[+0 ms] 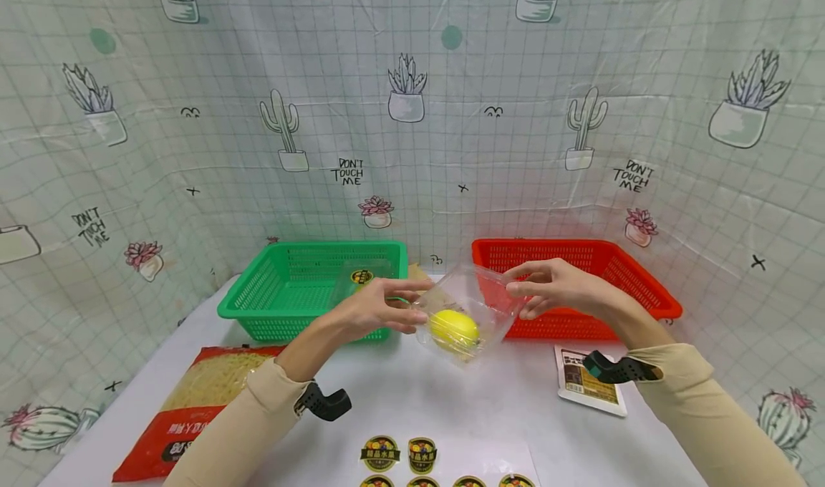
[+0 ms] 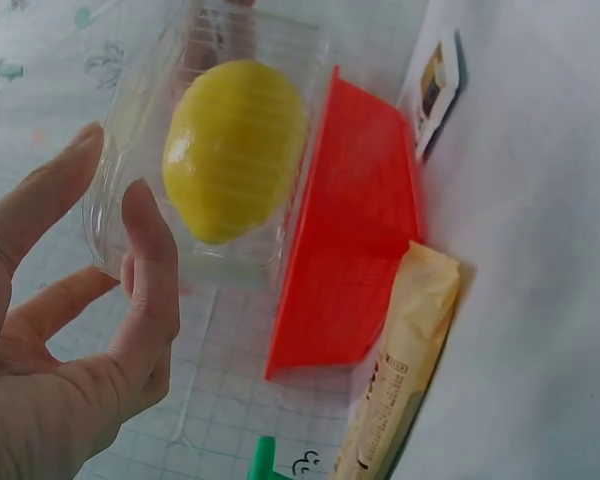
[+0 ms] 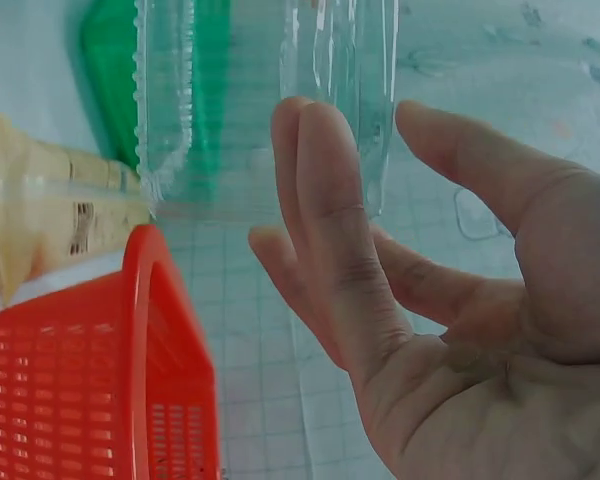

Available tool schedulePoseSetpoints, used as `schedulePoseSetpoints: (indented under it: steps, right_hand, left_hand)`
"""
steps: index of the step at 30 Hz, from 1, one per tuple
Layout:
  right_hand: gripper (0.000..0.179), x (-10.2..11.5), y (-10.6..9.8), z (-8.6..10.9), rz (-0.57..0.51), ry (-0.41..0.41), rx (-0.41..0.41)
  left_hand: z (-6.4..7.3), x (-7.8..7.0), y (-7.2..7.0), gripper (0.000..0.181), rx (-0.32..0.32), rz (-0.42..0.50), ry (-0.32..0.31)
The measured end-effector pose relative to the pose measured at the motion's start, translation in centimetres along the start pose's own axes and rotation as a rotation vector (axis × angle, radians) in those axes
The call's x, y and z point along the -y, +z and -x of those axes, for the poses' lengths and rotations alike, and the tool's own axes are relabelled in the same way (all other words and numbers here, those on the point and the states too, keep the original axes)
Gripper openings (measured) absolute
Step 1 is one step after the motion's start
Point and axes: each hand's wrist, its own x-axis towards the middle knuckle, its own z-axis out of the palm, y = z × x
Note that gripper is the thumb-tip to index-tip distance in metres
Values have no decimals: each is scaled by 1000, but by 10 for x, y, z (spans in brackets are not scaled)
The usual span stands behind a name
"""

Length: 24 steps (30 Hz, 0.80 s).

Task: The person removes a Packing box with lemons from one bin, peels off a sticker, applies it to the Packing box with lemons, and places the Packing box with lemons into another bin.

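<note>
A clear plastic box (image 1: pixel 493 321) with a yellow lemon (image 1: pixel 453 327) inside is held tilted above the white table, between my two hands. My left hand (image 1: pixel 380 306) pinches its left edge between thumb and fingers. At the opposite edge my right hand (image 1: pixel 562 286) pinches the clear plastic, thumb on one side and fingers on the other. In the left wrist view the lemon (image 2: pixel 235 150) shows whole through the ribbed plastic wall. The right wrist view shows only an end of the box (image 3: pixel 250 130), and the lemon is out of sight there.
Behind stand a green basket (image 1: pixel 258 286), holding another clear box with a round label (image 1: pixel 362 277), and a red basket (image 1: pixel 651 286). A beige packet (image 2: pixel 400 370) lies between them. A red bag (image 1: pixel 161 430) lies left, a white packet (image 1: pixel 589 383) right, a label sheet (image 1: pixel 483 458) in front.
</note>
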Motion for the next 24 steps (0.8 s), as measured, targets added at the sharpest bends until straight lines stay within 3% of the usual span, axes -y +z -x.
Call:
schedulePoseSetpoints:
  steps: [8,18,24]
  right_hand:
    - [59,3,15,12,74,-42,74]
    - [60,-6,38,25,90,-69,142]
    - [72,-11,55,33,103,-66,154]
  left_hand:
    - [20,10,-7,63,49,21,24]
    - [32,26,-9,63,11,77,1]
    - [40,34,-11,64,-21,81,-18]
